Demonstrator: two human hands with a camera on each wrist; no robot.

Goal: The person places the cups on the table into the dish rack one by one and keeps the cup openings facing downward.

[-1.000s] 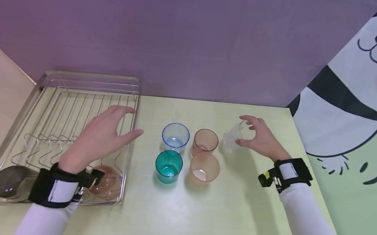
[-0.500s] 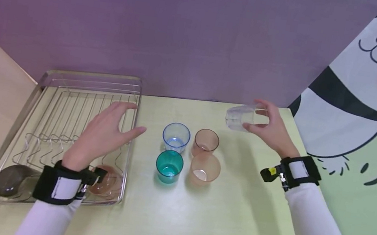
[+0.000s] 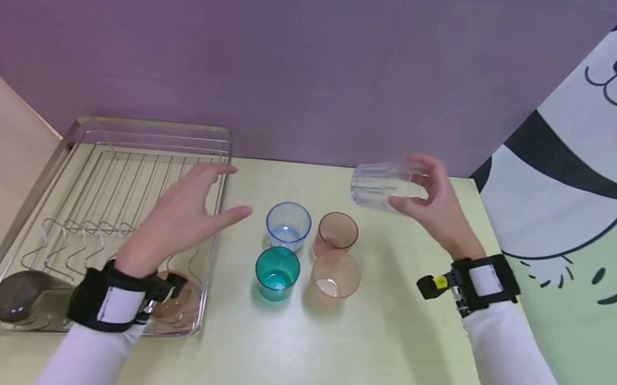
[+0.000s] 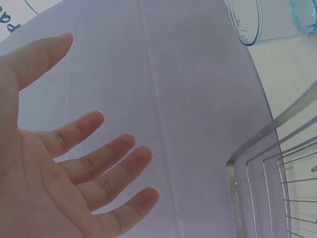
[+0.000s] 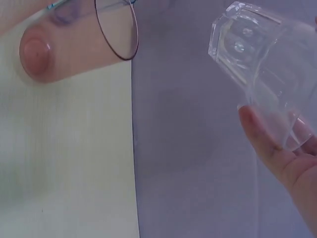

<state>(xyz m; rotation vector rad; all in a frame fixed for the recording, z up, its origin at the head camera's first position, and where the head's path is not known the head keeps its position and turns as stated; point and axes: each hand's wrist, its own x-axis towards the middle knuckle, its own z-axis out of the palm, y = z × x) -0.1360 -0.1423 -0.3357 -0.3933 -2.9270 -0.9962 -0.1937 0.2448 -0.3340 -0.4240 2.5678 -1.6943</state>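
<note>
My right hand [image 3: 434, 202] grips a clear glass [image 3: 376, 185] near its rim, above the back right of the table. The glass lies tilted on its side in the air, base to the left; its faceted base shows in the right wrist view. Empty-handed, my left hand [image 3: 183, 216] hovers over the right side of the wire dish rack [image 3: 227, 159], thumb and fingers spread apart. Between the hands, a blue-rimmed glass [image 3: 288, 223], a teal glass [image 3: 276, 273], a brownish-pink glass [image 3: 337, 231] and a peach glass [image 3: 335, 274] stand upright, close together.
A dark grey glass [image 3: 16, 298] lies at the front left of the rack, and a reddish glass [image 3: 178, 303] at its front right, partly behind my left wrist strap. A purple wall covering [image 3: 329, 61] rises behind the pale table [image 3: 280, 370].
My right hand has lifted the clear glass from the table, tipped it base leftward and brought it slightly left. My left hand has drifted a little to the right.
</note>
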